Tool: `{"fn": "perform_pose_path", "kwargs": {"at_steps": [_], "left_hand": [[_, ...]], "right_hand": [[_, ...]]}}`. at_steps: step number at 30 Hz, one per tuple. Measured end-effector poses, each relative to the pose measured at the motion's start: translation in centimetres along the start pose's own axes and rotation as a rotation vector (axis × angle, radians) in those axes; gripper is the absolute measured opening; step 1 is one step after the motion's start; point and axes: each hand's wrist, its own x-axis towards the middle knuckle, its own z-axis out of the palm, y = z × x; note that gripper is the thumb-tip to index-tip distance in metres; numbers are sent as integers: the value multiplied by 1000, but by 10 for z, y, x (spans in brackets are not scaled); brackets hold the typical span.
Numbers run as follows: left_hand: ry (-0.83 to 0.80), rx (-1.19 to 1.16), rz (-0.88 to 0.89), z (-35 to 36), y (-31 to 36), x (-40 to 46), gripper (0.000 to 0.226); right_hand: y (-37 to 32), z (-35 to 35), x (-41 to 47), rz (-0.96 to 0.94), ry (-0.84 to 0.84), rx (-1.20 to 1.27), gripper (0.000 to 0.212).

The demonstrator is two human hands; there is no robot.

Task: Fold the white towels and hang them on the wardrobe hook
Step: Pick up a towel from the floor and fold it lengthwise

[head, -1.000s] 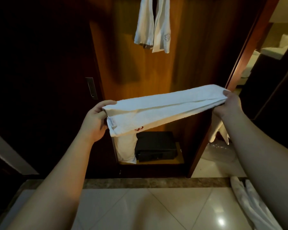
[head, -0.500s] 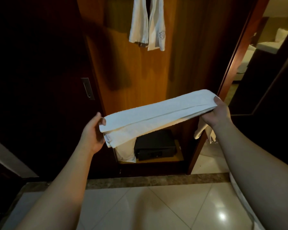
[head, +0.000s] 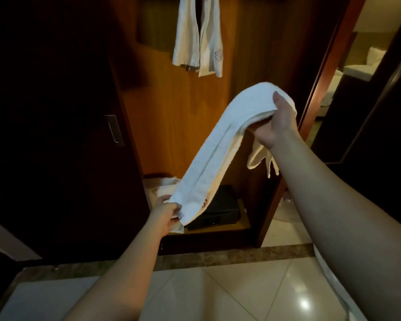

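Folded towel (head: 220, 144): white, folded into a long narrow band, held in the air in front of the open wardrobe (head: 171, 126); it slopes from high on the right down to low on the left.
Right hand (head: 274, 126): raised, gripping the upper end of the band — thumb on top, fingers curled underneath, clamped on the cloth; a loose corner of fabric hangs below the wrist.
Left hand (head: 166, 216): low, near the wardrobe floor, fingers closed in a pinch on the lower end of the band.
Hanging towels (head: 198, 35): white, two lengths dangling side by side at the top of the wardrobe interior; what they hang from is out of view.
Black case (head: 220, 209): dark, boxy, lying on the wardrobe floor behind the lower end of the band.
White cloth (head: 160, 184): crumpled, on the wardrobe floor left of the case.
Dark door (head: 56, 135): left side, with a metal handle (head: 114, 130).
Floor (head: 218, 295): pale glossy tiles — a stone strip runs along the wardrobe base.
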Motion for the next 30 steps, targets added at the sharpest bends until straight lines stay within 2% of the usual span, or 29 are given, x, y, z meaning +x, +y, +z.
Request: {"fn": "perform_pose_path", "kwargs": {"at_steps": [2,4,6,8,10,12,17,20,23,27,30], "left_hand": [[70,101,49,12,7,-1,55],[127,72,207,25,28,-17,35],[76,-19,379,41,57,-47,20],[-125,-107,507,57,86,-83,41],[-351,-107,596,71,109,-108,67],[-486,-53,628,86,126,-114,87],[-499,-9,590,117,180,-120,114],[-473,-19,651,129,214,-118,106],[-492,-88,748,136,236,-103,107],[-407,-259,876,131,282,-84,67],[-281,-348,915,122,323,-60,58]], "right_hand": [[1,15,-1,-8,-17,-47,55],[3,31,-2,-17,-42,-81,59],[5,47,-4,-22,-76,-134,51],[6,63,-5,-37,-101,-191,40],[6,80,-6,-55,-135,-235,41],[4,98,-5,-78,-161,-263,41],[-5,133,7,-114,-196,-260,51],[-13,150,23,-136,-187,-197,46],[-17,168,39,-132,-190,-143,48],[-21,187,65,-174,-188,-122,45],[-26,196,90,-273,-149,-204,46]]}}
